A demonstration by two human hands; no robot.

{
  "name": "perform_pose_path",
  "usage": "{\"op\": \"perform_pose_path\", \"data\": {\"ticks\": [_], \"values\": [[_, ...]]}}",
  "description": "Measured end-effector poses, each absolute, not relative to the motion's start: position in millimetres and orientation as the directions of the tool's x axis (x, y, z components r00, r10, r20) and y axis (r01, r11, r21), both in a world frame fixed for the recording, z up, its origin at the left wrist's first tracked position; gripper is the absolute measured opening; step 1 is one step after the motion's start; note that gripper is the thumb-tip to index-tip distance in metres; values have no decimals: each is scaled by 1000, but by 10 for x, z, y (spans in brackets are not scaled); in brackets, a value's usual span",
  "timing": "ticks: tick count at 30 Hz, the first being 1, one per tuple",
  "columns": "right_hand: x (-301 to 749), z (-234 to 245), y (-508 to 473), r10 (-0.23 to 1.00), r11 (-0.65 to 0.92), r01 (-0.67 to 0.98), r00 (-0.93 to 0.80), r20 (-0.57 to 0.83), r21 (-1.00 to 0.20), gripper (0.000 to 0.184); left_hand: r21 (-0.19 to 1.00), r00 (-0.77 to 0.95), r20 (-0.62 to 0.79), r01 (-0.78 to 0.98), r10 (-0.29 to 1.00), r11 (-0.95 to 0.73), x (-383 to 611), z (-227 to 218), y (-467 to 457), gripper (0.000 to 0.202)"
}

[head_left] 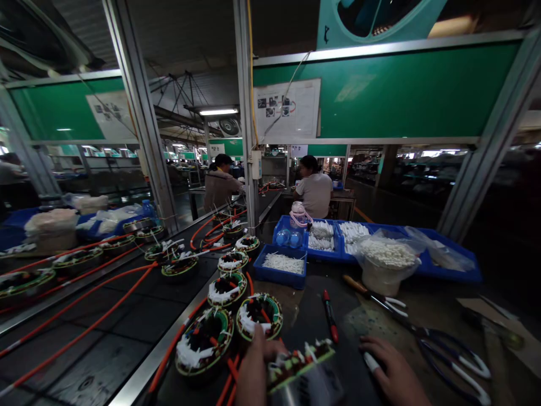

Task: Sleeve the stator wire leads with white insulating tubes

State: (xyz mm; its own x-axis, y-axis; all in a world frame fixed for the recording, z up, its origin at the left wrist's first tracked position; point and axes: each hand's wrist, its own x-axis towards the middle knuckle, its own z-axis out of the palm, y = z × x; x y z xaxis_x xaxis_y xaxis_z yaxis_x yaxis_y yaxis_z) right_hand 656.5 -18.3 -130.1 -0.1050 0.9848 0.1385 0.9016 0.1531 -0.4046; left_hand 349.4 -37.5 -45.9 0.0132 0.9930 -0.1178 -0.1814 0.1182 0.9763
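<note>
My left hand (254, 369) is closed around the side of a motor stator (302, 372), a ring with green edges, dark windings and white sleeves. The stator is tilted and partly cut off by the lower picture edge. My right hand (395, 366) is low over the bench to the right of the stator, apart from it. Its fingers are loosely bent with a gap between them, and a white covering shows on one finger. Between the hands and the bins lies a red and black marker (330, 316). Beside my left hand stands another stator (258, 317).
Several wound stators with orange cables (122, 276) line the dark conveyor at left. A blue bin (279, 277) of thin white pieces stands ahead, near a bag of white sleeves (386, 262). Scissors (443, 349) and a wooden-handled tool (359, 285) lie right. Two people sit beyond.
</note>
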Motion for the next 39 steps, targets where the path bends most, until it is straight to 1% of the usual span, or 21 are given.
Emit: {"op": "perform_pose_path", "data": {"ticks": [1,2,3,4,5,6,7,8,9,10,11,12,13,18,24,29,34,39], "values": [[6560,-1292,-190,984,156,900,-108,139,-408,53,958,-27,-149,-250,988,137,3379,-346,-398,79],[6555,-1285,-196,984,159,898,-112,136,-411,53,948,-95,-157,-292,983,123,3255,-219,-418,76],[6550,-1280,-200,985,159,897,-114,131,-413,53,953,-178,-153,-288,972,97,3125,-88,-431,74],[6546,-1278,-203,986,155,896,-113,125,-416,53,969,-256,-119,-242,959,56,2991,40,-431,73],[6542,-1278,-203,987,152,896,-111,120,-417,53,989,-330,-44,-148,943,-5,2856,152,-414,74],[6539,-1280,-202,987,149,896,-110,117,-419,52,996,-388,79,-2,918,-87,2723,241,-377,76],[6536,-1284,-199,987,149,895,-110,116,-421,52,967,-401,242,180,884,-183,2595,300,-318,76],[6533,-1288,-196,987,150,893,-109,119,-423,51,884,-369,419,373,830,-280,2474,325,-242,74],[6530,-1291,-193,986,150,892,-107,125,-426,51,752,-271,575,547,772,-368,2361,316,-154,69],[6527,-1294,-190,986,151,891,-103,133,-428,50,591,-160,697,681,699,-433,2258,276,-64,64],[6524,-1296,-189,985,150,890,-97,141,-430,50,448,-44,753,766,657,-461,2166,209,19,58],[6521,-1296,-190,985,144,891,-88,147,-431,51,348,26,774,816,632,-461,2084,124,86,53],[6517,-1294,-192,985,137,892,-78,152,-431,51,295,54,784,845,619,-447,2014,30,131,50],[6489,-1258,-225,982,140,895,-70,176,-424,49,204,99,802,882,589,-425,1851,-323,75,37],[6450,-1222,-263,986,122,917,-68,153,-380,53,47,165,856,919,491,-392,1940,-368,3,29],[6441,-1207,-266,987,121,906,-65,149,-407,55,5,176,888,920,424,-392,1977,-365,16,26],[6438,-1182,-277,984,132,893,-68,162,-430,52,-8,189,889,917,416,-399,1975,-363,14,23],[6416,-1113,-300,987,130,896,-77,138,-426,53,-34,203,896,918,395,-395,1976,-365,24,23]]}}
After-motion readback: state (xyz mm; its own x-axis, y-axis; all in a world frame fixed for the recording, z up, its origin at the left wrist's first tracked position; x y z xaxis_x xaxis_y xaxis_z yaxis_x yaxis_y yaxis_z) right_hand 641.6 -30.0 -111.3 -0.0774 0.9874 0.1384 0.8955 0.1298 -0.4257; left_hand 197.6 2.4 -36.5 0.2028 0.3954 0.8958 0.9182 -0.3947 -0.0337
